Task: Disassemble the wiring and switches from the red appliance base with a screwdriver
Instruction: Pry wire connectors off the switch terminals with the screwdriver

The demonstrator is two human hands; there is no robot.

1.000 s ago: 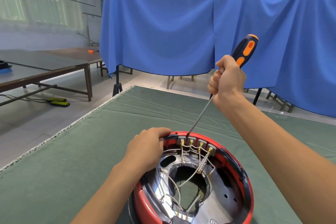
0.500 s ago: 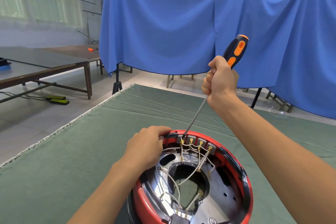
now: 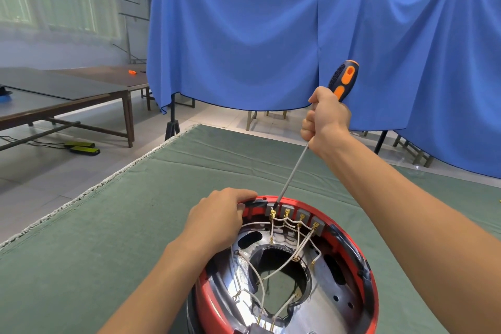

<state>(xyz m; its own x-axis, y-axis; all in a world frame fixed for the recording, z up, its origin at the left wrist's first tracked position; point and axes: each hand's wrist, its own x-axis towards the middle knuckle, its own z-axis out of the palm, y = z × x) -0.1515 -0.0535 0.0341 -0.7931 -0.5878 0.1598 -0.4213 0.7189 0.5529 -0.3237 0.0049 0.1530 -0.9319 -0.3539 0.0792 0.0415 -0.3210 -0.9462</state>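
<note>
The red appliance base (image 3: 371, 295) lies open side up on the green cloth at the bottom centre, showing a shiny metal inner plate. White wires (image 3: 282, 266) with brass terminals run to a row of grey switches (image 3: 295, 215) along its far rim. My left hand (image 3: 217, 221) grips the rim at the far left. My right hand (image 3: 326, 122) holds the black and orange screwdriver (image 3: 343, 78) in a fist, well above the base. Its shaft slants down and its tip meets the leftmost switch.
The green cloth (image 3: 81, 266) covers the table, whose left edge runs diagonally. Blue drapes (image 3: 244, 35) hang on stands behind it. Brown tables (image 3: 62, 100) stand at the far left, and yellow-black pedals (image 3: 82, 148) lie on the floor.
My right hand and the screwdriver handle have shifted a little to the left, so the shaft stands steeper. The tip stays at the leftmost switch and my left hand keeps its hold.
</note>
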